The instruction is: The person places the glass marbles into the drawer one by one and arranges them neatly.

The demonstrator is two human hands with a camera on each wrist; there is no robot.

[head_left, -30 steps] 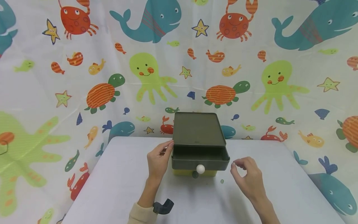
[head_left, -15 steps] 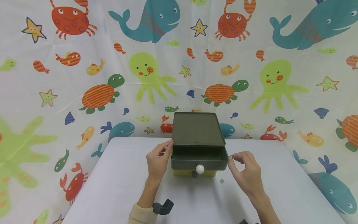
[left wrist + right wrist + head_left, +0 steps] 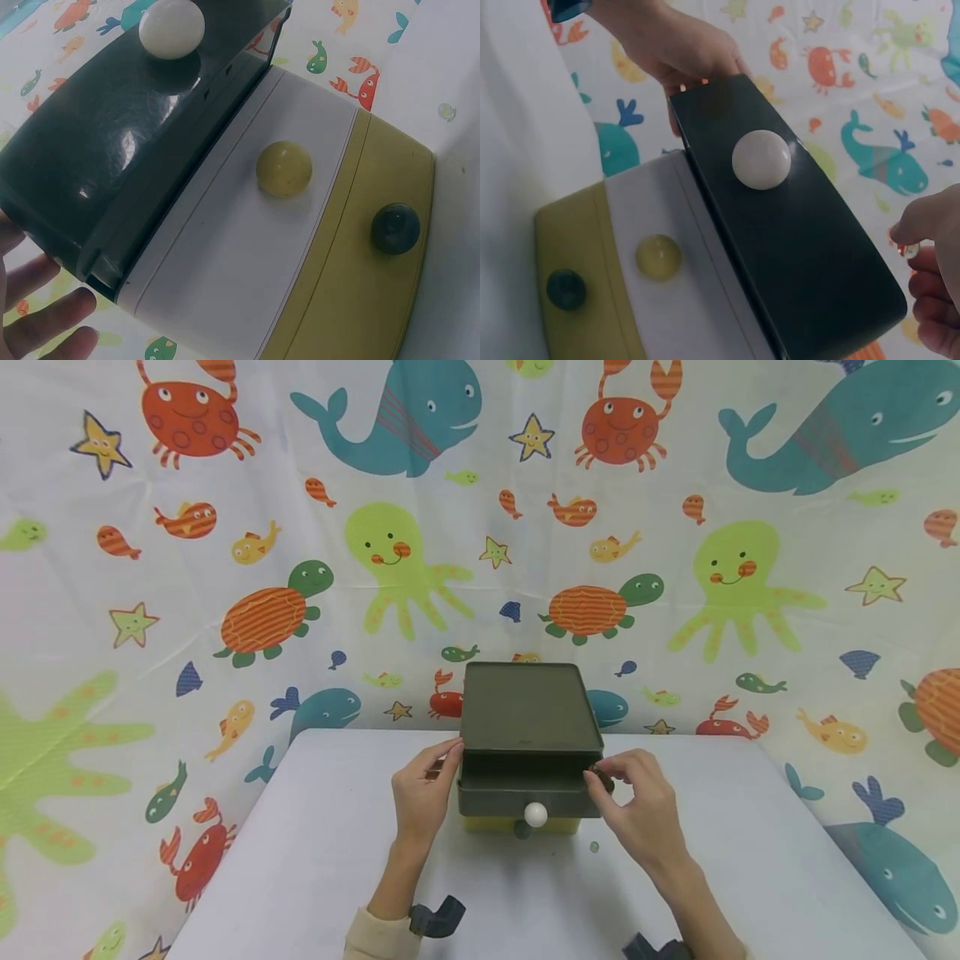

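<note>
White worktop (image 3: 315,860) carries a small three-drawer plastic chest (image 3: 528,710); its dark green top drawer with a white ball knob (image 3: 534,793) stands pulled out. Left hand (image 3: 422,793) steadies the chest's left side, fingers straight against it. Right hand (image 3: 637,810) pinches a small dark object (image 3: 602,777) at the drawer's right front corner, over the rim. Judgement: carry the object clear over the rim before release; keep the left hand bracing so the chest does not slide. Below, white drawer with yellow knob (image 3: 284,168) and yellow drawer with dark knob (image 3: 395,228) are shut. Tiny clear bead (image 3: 594,846) lies on the worktop near the right hand; sea-creature curtain (image 3: 225,568) behind.
</note>
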